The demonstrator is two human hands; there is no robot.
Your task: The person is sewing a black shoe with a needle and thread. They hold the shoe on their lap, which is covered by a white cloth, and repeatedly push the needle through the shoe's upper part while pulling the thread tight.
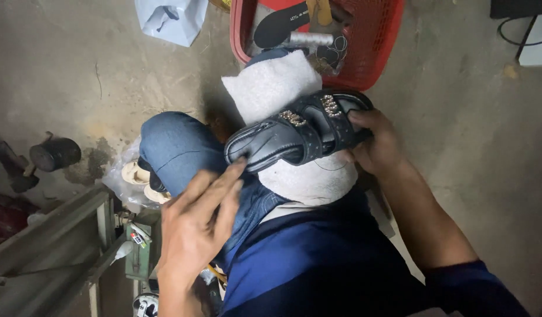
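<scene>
The person sits low above the floor [60,76], and one black sandal [300,132] lies across the lap, on a white cloth [274,82] that covers the knee. The sandal has two straps, and each strap carries one shiny ornament, so I count two ornaments. The right hand [373,144] is closed around the toe end of the sandal and holds it firm from the side. The left hand [197,226] is not closed on anything; its fingers [233,176] are stretched out and their tips touch the heel end of the sole.

To do this well, I think the right hand should keep the sandal pressed steady on the cloth, so that it does not turn, while the left fingertips go slowly along the edge of the sole and feel for a loose place. A light pressure seems enough; a hard push could tip the sandal off the knee.

Behind the knee stands one red basket [379,47], touching the far edge of the cloth. In it I see one dark insole [280,23] and one spool of pale thread [311,39]; the other small things there are too unclear to count. One pale plastic bag [171,20] lies on the floor, left of the basket. One dark hammer [48,155] lies near the left edge of the floor.
</scene>
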